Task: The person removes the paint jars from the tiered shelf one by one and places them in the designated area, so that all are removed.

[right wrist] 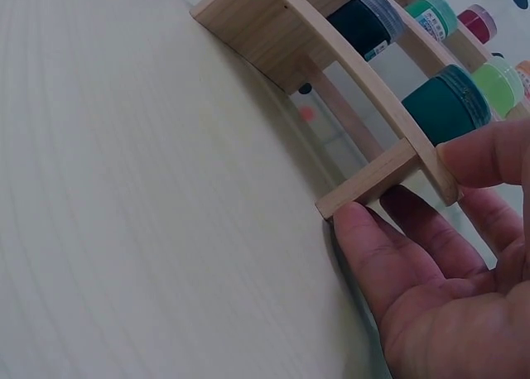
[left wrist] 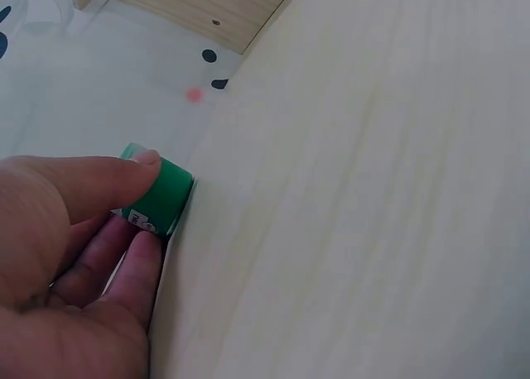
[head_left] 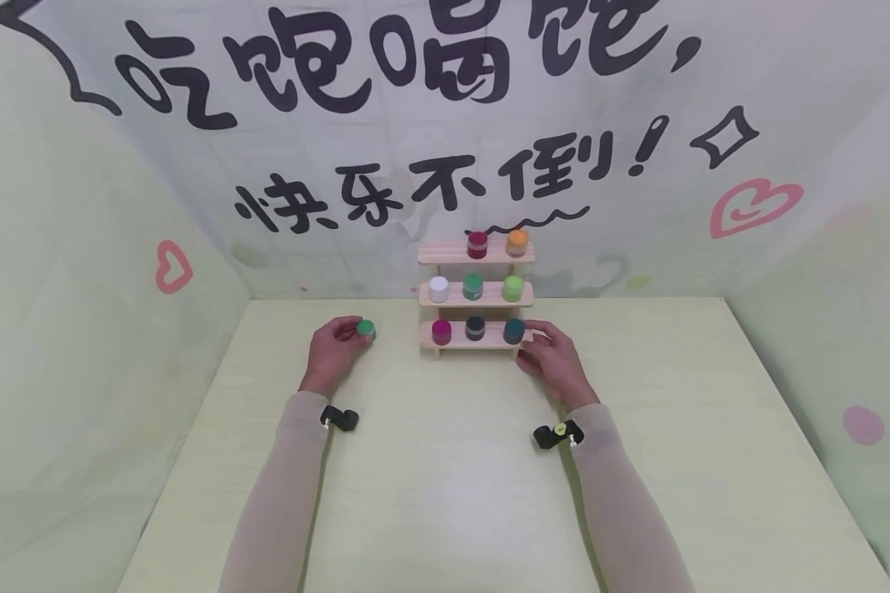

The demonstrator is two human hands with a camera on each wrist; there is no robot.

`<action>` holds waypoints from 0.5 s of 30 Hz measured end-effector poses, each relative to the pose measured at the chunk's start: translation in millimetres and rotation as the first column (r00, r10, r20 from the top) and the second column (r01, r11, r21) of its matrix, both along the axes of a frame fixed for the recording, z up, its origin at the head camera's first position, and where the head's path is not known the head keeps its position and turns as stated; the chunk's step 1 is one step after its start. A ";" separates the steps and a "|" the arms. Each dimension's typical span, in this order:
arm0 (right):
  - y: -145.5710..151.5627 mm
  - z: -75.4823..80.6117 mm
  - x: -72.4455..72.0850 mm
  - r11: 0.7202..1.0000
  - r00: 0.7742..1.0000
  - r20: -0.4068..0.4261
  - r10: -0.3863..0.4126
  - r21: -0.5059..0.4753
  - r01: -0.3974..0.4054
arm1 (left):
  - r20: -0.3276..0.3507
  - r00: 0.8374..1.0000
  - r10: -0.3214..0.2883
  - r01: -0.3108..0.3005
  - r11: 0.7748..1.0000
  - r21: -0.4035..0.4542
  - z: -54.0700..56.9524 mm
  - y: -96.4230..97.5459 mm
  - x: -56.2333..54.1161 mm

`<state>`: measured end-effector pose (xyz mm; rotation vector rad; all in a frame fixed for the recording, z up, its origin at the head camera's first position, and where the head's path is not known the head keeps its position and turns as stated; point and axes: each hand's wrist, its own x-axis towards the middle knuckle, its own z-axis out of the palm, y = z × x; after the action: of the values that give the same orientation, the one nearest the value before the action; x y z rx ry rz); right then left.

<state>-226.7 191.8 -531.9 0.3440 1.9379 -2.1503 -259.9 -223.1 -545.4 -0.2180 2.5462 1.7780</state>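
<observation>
A small green paint jar stands at the table's left back, its label partly showing in the left wrist view. My left hand pinches it between thumb and fingers. To the right is a three-tier wooden rack. My right hand grips the right end of its lowest tier, thumb on the board's end and fingers by the leg. Right beside that thumb sits a teal jar. On the same tier are a black jar and a magenta jar.
The middle tier carries a white jar, another green jar and a light green jar. Up top are a dark red jar and an orange jar. Behind the pale table hangs a printed cloth.
</observation>
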 end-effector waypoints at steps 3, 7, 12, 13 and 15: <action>-0.3 0.2 0.4 1.000 1.000 0.002 -0.001 -0.002 0.001 | 0.006 1.000 0.009 -0.009 1.000 0.003 0.3 0.7 0.9; 0.2 -0.4 1.0 1.000 1.000 -0.002 0.001 -0.016 -0.001 | 0.018 1.000 0.015 -0.015 1.000 0.020 0.4 1.5 1.8; 1.1 -1.6 0.8 0.999 1.000 -0.008 0.005 -0.036 -0.006 | 0.015 1.000 0.012 -0.013 0.998 0.068 -0.6 -1.2 0.2; 1.1 -1.7 0.6 0.999 1.000 -0.007 0.006 -0.036 -0.006 | 0.013 1.000 0.014 -0.015 0.996 0.088 -0.8 -2.2 -0.3; 0.9 -1.9 0.5 0.999 1.000 -0.004 0.004 -0.037 -0.005 | 0.009 1.000 0.019 -0.020 0.992 0.127 -1.4 -4.5 -1.1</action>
<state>-226.2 192.7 -533.8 0.3284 1.8969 -2.1828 -261.0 -227.7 -546.7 -0.2461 2.4217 1.9334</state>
